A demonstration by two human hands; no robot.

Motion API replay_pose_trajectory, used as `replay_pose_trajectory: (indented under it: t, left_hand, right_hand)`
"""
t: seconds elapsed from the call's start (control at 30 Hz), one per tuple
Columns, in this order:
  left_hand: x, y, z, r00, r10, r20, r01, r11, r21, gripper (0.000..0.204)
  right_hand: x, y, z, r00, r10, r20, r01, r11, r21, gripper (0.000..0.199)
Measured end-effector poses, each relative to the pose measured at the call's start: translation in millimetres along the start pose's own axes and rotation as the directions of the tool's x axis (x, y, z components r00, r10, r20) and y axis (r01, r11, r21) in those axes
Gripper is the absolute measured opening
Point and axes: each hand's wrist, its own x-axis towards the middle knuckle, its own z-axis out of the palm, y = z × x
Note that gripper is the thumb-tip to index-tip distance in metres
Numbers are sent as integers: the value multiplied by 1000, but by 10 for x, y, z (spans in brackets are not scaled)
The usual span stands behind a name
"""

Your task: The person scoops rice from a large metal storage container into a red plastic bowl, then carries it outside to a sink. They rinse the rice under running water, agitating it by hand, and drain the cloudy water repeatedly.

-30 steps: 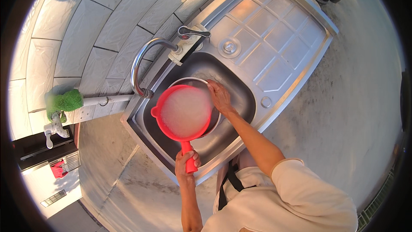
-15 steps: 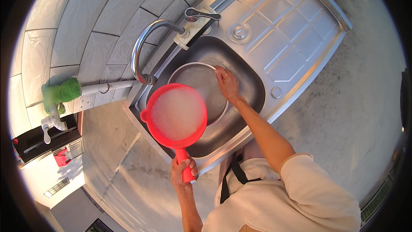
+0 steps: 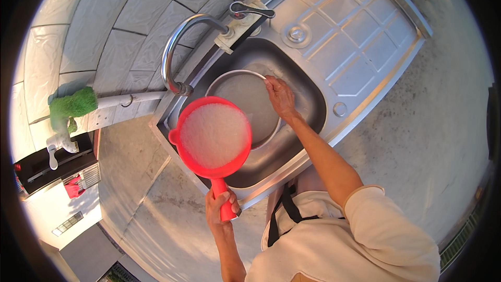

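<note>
My left hand (image 3: 221, 204) is closed round the handle of a red plastic strainer (image 3: 214, 173), held level above the near left part of the sink. A white, fine-grained mass (image 3: 215, 134) that looks like rice fills its round bowl. Under and beyond it, a round metal bowl (image 3: 273, 132) with cloudy greyish liquid in it stands in the steel sink basin (image 3: 308, 99). The strainer hides the bowl's near left part. My right hand (image 3: 282, 97) pinches the bowl's rim on its right side, thumb and fingers closed over the edge.
A curved chrome faucet (image 3: 168, 57) with a lever (image 3: 252, 9) rises at the sink's back left, its spout end close to the strainer. The ribbed drainboard (image 3: 349, 36) extends to the right. Left, a white tap (image 3: 58, 149) and green fuzzy cover (image 3: 75, 103) sit by the tiled wall (image 3: 88, 36).
The view has shifted slightly. Both hands keep their grips, and the strainer stays over the sink with its white contents looking a little more level.
</note>
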Motion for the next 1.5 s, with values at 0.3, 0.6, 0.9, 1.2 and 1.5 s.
replay_pose_trajectory:
  t: [0.3, 0.6, 0.9, 1.2, 1.5]
  left_hand:
    - [94, -8, 7, 999, -7, 50, 6, 1000, 16, 26]
    - [359, 46, 108, 994, -59, 93, 52, 996, 74, 26]
    - [573, 31, 182, 986, -100, 136, 88, 992, 90, 24]
    - [697, -40, 252, 983, -134, 123, 119, 986, 117, 19]
    - [731, -79, 348, 973, -192, 127, 183, 980, 81, 14]
  right_hand:
    - [3, 2, -9, 1000, -17, -1, 17, 1000, 3, 24]
    - [18, 11, 33, 1000, 24, -2, -24, 1000, 15, 27]
    - [15, 1, -8, 1000, 30, 9, -30, 1000, 9, 25]
    - [-18, 1, -102, 999, 30, 27, -30, 1000, -9, 22]
    - [1, 1, -60, 1000, 8, 12, -8, 1000, 13, 21]
